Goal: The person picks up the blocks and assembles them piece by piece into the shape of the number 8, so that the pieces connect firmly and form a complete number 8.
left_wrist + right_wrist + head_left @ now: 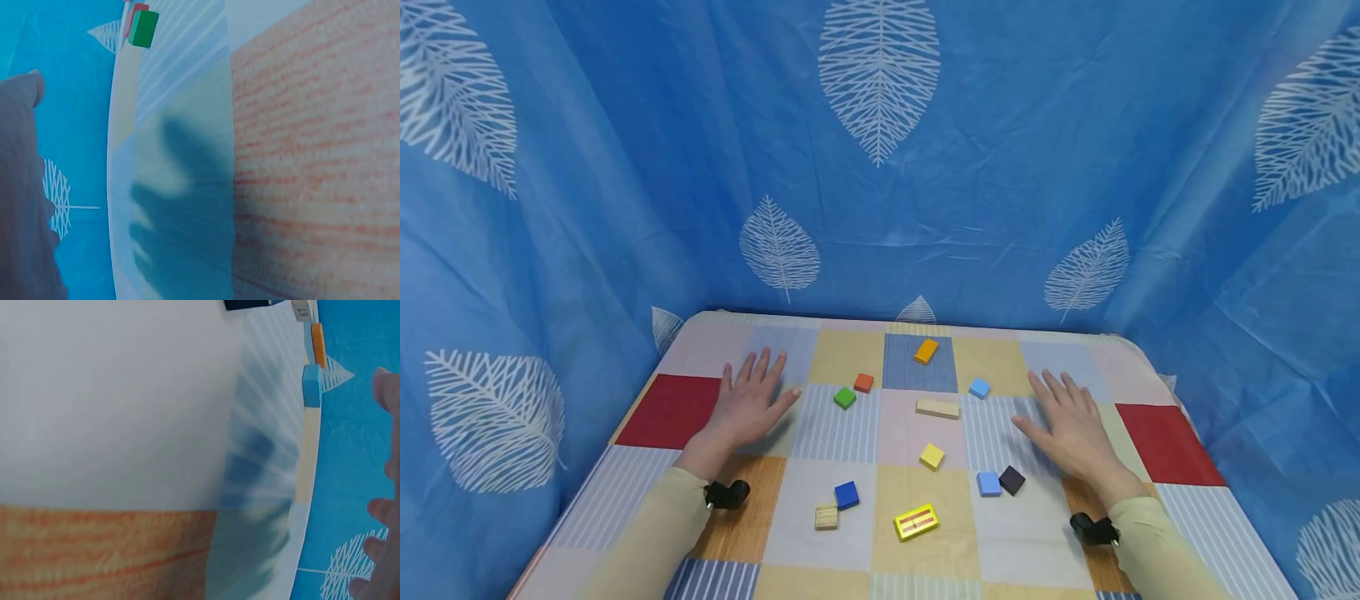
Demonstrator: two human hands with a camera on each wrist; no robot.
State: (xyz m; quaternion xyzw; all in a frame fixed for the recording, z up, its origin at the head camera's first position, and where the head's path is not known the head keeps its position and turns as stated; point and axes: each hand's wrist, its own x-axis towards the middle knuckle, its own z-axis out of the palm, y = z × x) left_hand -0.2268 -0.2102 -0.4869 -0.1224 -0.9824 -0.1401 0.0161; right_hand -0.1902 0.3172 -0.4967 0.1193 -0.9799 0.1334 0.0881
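My left hand (747,410) hovers with spread fingers above the left part of the table, its shadow on the cloth in the left wrist view. Nearest to it are a green block (845,397) and a red-orange block (863,382). My right hand (1071,429), fingers straight and apart, hovers at the right. Close to that hand lie a light blue block (979,388), a blue block (988,484) and a black block (1012,480), the last two touching or nearly so. Neither hand holds anything.
Between the hands lie an orange block (927,351), a long wooden block (937,408), a pale yellow block (932,457), a bright yellow block with red marks (916,522), a dark blue block (847,496) and a wooden block (827,517). A blue leaf-patterned curtain (985,167) surrounds the patchwork-covered table (820,575).
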